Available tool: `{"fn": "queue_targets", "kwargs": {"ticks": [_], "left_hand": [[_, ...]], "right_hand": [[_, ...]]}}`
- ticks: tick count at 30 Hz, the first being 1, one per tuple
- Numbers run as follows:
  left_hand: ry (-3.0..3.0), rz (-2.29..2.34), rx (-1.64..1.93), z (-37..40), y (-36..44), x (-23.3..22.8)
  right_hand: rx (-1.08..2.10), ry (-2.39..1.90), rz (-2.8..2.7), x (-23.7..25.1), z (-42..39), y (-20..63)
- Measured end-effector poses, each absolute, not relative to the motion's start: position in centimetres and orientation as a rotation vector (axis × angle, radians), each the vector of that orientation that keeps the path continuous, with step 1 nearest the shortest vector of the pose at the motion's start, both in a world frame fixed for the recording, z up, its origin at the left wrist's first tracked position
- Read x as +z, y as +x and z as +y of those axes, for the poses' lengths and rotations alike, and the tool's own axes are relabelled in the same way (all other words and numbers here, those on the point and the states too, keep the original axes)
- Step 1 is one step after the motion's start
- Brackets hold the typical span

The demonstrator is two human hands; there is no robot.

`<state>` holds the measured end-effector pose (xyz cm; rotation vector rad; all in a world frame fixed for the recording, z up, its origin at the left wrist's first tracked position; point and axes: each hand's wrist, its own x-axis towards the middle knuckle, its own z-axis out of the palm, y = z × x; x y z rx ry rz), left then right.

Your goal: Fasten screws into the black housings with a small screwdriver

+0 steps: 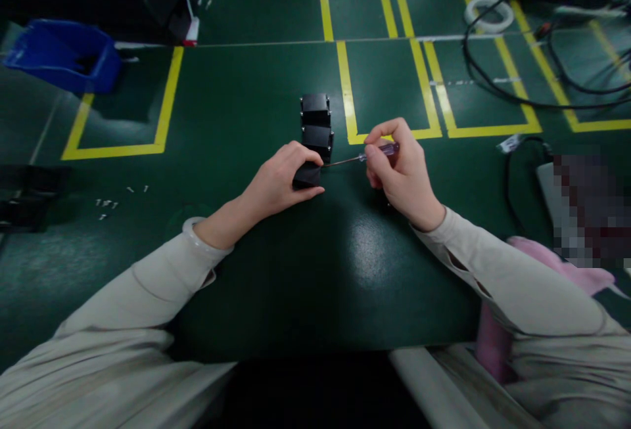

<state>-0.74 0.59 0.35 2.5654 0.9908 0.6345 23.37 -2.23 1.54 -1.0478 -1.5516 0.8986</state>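
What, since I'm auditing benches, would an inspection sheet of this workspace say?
Surface: green table, marked with yellow lines.
Work things: a screwdriver, its tip right by a black block; two more blocks in a row beyond.
Clutter: loose screws at left; blue bin and white ring further off.
Hands: left hand grips the nearest block; right hand holds the screwdriver.
Cables: black cables loop over yellow lines at upper right.
Surroundings: pink item by the right sleeve; dark parts at far left, blurred; a pixelated patch at right cannot be read.
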Motion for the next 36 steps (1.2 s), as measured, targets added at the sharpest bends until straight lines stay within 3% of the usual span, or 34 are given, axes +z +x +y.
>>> {"fn": "queue_targets", "kwargs": {"ticks": [36], "left_hand": [[2.569,0.984,0.630,0.61,-0.79,0.40]], "right_hand": [[0.893,-1.070,-1.552,1.42,-2.23,23.40]]}}
